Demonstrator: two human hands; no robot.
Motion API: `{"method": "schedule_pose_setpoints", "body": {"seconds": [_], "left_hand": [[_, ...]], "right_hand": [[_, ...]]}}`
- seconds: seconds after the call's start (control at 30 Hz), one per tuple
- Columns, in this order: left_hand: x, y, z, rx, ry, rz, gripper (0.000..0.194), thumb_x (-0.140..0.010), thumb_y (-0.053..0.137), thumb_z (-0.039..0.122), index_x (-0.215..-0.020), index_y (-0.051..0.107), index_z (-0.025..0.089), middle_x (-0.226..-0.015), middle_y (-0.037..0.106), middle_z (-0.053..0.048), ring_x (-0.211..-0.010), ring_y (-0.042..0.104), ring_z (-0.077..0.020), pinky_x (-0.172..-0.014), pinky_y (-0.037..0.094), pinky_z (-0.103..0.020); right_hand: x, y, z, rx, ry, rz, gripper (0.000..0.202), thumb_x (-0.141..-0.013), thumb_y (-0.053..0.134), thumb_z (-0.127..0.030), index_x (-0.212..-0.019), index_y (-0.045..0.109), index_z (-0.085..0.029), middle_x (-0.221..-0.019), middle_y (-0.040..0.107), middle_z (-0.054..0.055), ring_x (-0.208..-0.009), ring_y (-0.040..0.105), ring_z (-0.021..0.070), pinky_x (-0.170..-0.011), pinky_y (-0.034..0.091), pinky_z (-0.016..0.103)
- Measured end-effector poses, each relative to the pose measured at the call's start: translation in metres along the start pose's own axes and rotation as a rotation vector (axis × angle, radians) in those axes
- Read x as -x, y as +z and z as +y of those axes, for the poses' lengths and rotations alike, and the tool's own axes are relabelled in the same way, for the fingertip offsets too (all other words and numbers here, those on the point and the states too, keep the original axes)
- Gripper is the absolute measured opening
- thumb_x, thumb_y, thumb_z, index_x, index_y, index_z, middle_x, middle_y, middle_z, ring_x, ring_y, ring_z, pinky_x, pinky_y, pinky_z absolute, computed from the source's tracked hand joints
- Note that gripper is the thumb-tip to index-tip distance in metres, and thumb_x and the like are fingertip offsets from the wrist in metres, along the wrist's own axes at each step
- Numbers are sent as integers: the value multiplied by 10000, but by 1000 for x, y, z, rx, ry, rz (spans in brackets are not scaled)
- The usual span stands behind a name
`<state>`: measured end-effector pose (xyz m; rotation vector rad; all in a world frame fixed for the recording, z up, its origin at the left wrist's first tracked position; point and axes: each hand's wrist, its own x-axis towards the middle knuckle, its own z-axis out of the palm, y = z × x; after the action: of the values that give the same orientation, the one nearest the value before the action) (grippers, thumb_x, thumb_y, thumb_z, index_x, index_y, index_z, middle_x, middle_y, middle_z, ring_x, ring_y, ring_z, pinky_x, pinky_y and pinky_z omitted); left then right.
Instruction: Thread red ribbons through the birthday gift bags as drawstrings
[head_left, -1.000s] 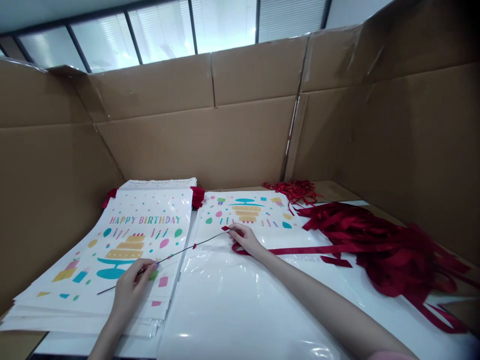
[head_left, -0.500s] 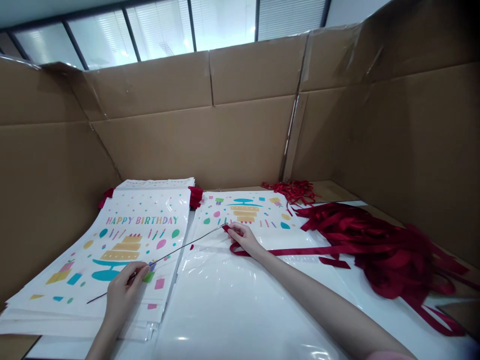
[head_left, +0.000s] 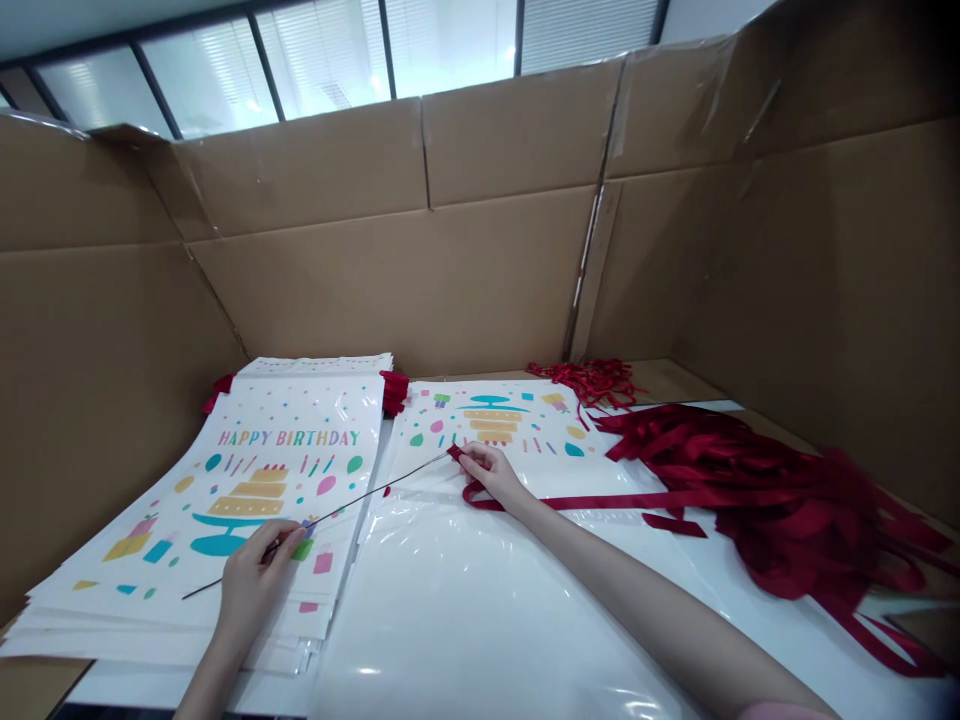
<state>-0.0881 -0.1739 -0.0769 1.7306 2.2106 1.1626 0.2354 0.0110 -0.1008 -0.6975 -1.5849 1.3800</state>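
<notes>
Pinched in my left hand [head_left: 259,565] is a long thin dark wire rod [head_left: 375,491], slanting up to the right over the birthday-printed bags. Its far tip meets the end of a dark red ribbon [head_left: 585,503], which my right hand [head_left: 491,472] grips between thumb and fingers. From there the ribbon loops under the right hand and runs right to a loose heap of red ribbon [head_left: 697,450]. Below my hands lies a glossy white plastic bag [head_left: 450,600], its upper part printed with an upside-down cake [head_left: 491,422]. Whether the tip is hooked into the ribbon I cannot tell.
On the left is a stack of "HAPPY BIRTHDAY" bags [head_left: 300,400] with red ribbon bunched at both sides. Thin red strips [head_left: 592,380] are piled at the back. Tall cardboard walls [head_left: 390,290] enclose the left, back and right. A short ribbon piece [head_left: 675,524] lies on the right.
Both hands keep nearly the same pose and grip. The whole view has shifted slightly, and the rod's tip still meets the ribbon end.
</notes>
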Motion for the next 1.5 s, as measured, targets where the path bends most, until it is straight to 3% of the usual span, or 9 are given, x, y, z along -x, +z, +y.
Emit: {"method": "schedule_pose_setpoints", "body": {"seconds": [0.27,0.57,0.7,0.83,0.9,1.0,1.13,1.27,1.5], "left_hand": [[0,2,1,-62,23,-40,329,-808,513,529,-792,617,217,-846,671,0,-767,605,-175,-672,456,-234],[1,1,6,-51,-11,-65,328,-805,506,529,-777,599,215,-816,668,0,-758,601,-181,-659,433,-239],[-9,-7,19,-81,24,-214,340,-833,460,519,-788,593,210,-779,648,-11,-721,577,-182,-643,416,-252],[-33,-9,57,-144,127,-405,348,-853,417,499,-820,600,205,-709,594,-4,-625,512,-158,-577,370,-243],[-46,1,82,-145,201,-447,324,-844,430,477,-834,606,205,-730,587,-6,-647,517,-155,-581,366,-238],[-60,32,118,-107,346,-521,283,-849,437,438,-873,611,216,-785,603,-6,-700,534,-153,-606,372,-232],[-72,80,149,-117,493,-558,254,-893,403,380,-871,598,218,-766,615,4,-668,534,-143,-595,354,-228],[-82,104,156,-89,540,-546,273,-920,375,344,-827,589,201,-796,636,-16,-720,558,-157,-633,373,-236],[-94,110,151,-28,532,-522,243,-914,395,326,-818,575,193,-802,629,-7,-710,547,-141,-639,372,-228]], "right_hand": [[3,2,0,-76,-79,-67,290,-813,580,-384,-977,397,-230,-644,529,-61,-502,505,96,-517,390,223],[3,3,-2,29,-66,-91,260,-827,542,-401,-960,586,-182,-702,517,-18,-530,520,94,-507,395,224],[1,3,4,29,-47,-35,253,-809,548,-416,-823,586,-166,-647,544,-8,-533,520,111,-521,410,239],[2,5,3,118,-101,11,196,-804,543,-357,-754,585,-172,-662,542,3,-610,522,128,-583,422,254],[3,7,0,185,-168,21,155,-796,546,-309,-727,584,-176,-753,557,25,-708,530,144,-628,421,259],[6,9,-4,215,-214,-3,132,-796,544,-280,-712,563,-180,-854,558,44,-790,528,158,-655,415,264],[8,11,-5,215,-129,-69,149,-806,541,-303,-716,526,-185,-688,536,1,-639,501,136,-603,393,259],[7,10,-5,197,-93,-50,186,-807,538,-350,-725,522,-184,-600,501,-23,-568,459,122,-557,362,246],[2,8,-2,218,-94,34,301,-754,595,-374,-593,422,-187,-570,396,-38,-561,387,110,-546,316,241]]}}
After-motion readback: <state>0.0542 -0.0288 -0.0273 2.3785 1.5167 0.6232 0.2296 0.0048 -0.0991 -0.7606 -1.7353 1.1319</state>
